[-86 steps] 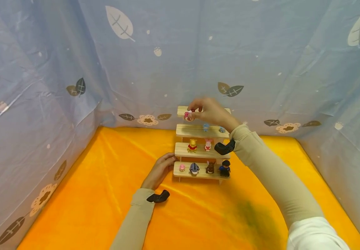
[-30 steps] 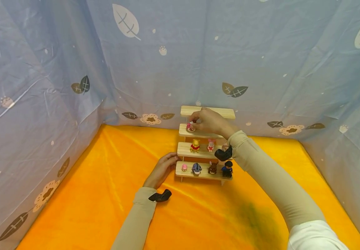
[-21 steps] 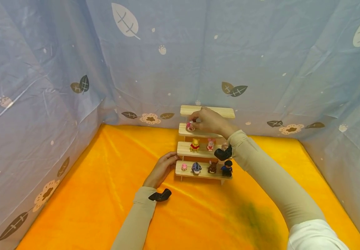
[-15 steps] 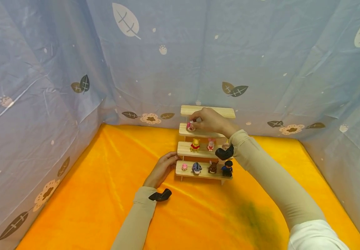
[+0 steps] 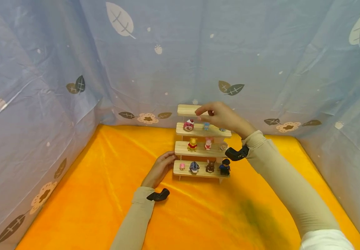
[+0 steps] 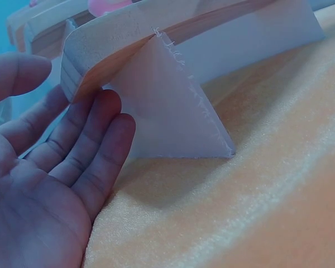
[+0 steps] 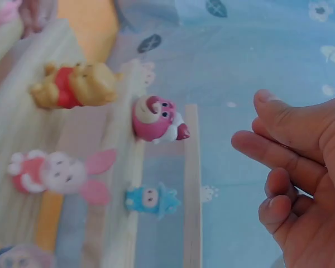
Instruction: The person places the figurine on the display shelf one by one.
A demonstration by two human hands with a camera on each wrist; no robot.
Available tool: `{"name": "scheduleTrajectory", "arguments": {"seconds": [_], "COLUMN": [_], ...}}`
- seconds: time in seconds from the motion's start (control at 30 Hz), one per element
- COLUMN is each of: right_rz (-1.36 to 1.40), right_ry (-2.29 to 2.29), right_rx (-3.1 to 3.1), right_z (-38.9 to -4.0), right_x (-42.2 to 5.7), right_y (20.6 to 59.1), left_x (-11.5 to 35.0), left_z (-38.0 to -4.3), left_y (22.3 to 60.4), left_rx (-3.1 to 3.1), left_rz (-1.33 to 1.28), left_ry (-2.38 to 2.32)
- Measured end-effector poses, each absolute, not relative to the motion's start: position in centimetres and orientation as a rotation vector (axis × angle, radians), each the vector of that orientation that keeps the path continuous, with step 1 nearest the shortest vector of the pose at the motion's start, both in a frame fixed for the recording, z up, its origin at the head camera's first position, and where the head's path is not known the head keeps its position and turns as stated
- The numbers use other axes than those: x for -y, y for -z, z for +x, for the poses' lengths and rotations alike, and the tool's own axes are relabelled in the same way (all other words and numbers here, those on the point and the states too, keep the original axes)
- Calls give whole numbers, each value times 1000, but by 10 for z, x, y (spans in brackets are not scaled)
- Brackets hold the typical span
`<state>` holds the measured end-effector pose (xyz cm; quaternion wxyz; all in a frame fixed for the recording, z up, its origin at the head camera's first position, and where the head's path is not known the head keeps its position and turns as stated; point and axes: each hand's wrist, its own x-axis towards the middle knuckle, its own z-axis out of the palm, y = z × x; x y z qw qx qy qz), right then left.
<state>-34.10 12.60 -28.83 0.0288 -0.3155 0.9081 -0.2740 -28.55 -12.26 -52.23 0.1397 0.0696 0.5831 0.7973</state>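
A four-tier wooden display stand (image 5: 202, 150) holds small figurines. The pink bear figurine (image 5: 188, 125) with a white cap sits at the left of the second tier from the top, beside a small blue figurine (image 7: 152, 200). Up and to the right of that bear hovers my right hand (image 5: 222, 116), thumb and fingertips apart, nothing between them. On the left, my left hand (image 6: 61, 151) touches the end of the bottom tier with nearly straight fingers, their tips under the board. The tier below the bear bears a yellow bear in a red shirt (image 5: 192, 144) and a pink piglet figurine (image 5: 208, 143).
Along the bottom tier stand a small pink figurine (image 5: 182, 166), a grey-blue donkey (image 5: 194, 167), a brown figurine (image 5: 210, 166) and a dark-haired figure in blue (image 5: 225, 167). An orange cloth (image 5: 111, 166) lies beneath. Blue patterned curtains (image 5: 167, 62) hang behind and at both sides.
My right hand lowered the pink bear from near the top board onto the second tier, then let go and moved up and right. The left hand stays at the stand's end.
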Motion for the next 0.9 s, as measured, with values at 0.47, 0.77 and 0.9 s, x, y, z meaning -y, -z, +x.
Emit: {"name": "scheduleTrajectory", "arguments": {"seconds": [0.47, 0.77, 0.9], "right_rz": [-1070, -1286, -1352], "right_ry": [913, 1059, 1064], "right_rx": [-2818, -2852, -2831], "right_z": [-294, -252, -237], "right_x": [-150, -162, -164], "right_y": [290, 303, 308], "left_x": [122, 121, 121], "left_z": [-286, -283, -283], "left_y": [522, 521, 519], "left_rx": [-1689, -1682, -1687], "left_rz": [126, 116, 112], "left_ry": [-2287, -2275, -2281]}}
